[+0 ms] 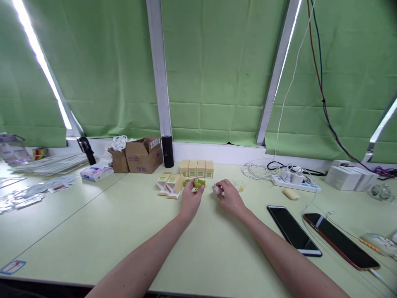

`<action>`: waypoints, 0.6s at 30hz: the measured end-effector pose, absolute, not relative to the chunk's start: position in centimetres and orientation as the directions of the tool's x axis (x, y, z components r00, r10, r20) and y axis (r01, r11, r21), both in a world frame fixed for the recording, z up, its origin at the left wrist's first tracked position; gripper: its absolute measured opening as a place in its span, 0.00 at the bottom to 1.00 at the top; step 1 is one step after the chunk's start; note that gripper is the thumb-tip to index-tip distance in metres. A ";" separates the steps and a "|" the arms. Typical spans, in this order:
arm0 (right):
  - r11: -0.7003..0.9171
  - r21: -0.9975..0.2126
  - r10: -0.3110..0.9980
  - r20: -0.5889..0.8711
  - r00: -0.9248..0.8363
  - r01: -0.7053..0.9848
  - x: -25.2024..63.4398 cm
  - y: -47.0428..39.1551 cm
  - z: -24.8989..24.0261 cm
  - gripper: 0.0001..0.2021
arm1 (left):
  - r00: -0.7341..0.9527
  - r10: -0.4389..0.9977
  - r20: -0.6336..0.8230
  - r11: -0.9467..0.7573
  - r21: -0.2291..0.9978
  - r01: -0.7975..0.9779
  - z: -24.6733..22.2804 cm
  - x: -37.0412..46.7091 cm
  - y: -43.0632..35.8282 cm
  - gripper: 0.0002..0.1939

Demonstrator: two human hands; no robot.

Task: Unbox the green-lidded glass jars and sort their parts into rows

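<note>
My left hand point(191, 199) pinches a small green object point(199, 183) at the middle of the table. To its right, my right hand point(230, 198) has its fingers closed on a small pale, whitish object point(218, 189). Two opened small cartons point(174, 184) with green labels lie left of my left hand, flaps spread. Behind the hands stands a row of several closed tan boxes point(197, 169). A clear plastic piece with something yellow point(240, 188) lies just beyond my right hand.
Two phones point(294, 229) point(341, 240) lie at the right, near cables and a white power strip point(296, 184). Cardboard boxes point(144, 155), a black cylinder point(168, 152) and a tissue pack point(96, 171) stand at the back left.
</note>
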State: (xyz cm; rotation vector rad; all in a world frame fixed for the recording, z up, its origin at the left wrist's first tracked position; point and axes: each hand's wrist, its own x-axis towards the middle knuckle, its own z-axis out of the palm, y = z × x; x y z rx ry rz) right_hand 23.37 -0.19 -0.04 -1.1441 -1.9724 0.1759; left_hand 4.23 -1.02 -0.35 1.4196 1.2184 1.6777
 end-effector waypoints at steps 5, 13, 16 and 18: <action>0.557 -0.269 0.775 0.509 -0.375 0.786 21.7 0.5 -0.3 0.18 | -0.174 0.921 0.349 -0.363 0.930 -0.058 -0.6 4.6 -0.9 0.22; 0.556 -0.192 0.776 0.470 -0.422 0.809 20.9 0.7 -0.6 0.18 | -0.034 0.955 0.294 -0.294 0.928 -0.229 -2.0 4.6 0.3 0.26; 0.529 -0.188 0.774 0.506 -0.380 0.828 22.5 0.6 0.1 0.23 | -0.020 0.963 0.270 -0.267 0.932 -0.246 -2.5 4.7 0.9 0.27; 0.441 -0.167 0.806 0.505 -0.307 0.882 24.3 0.9 1.0 0.22 | -0.024 0.966 0.259 -0.256 0.930 -0.264 -2.7 4.8 1.1 0.28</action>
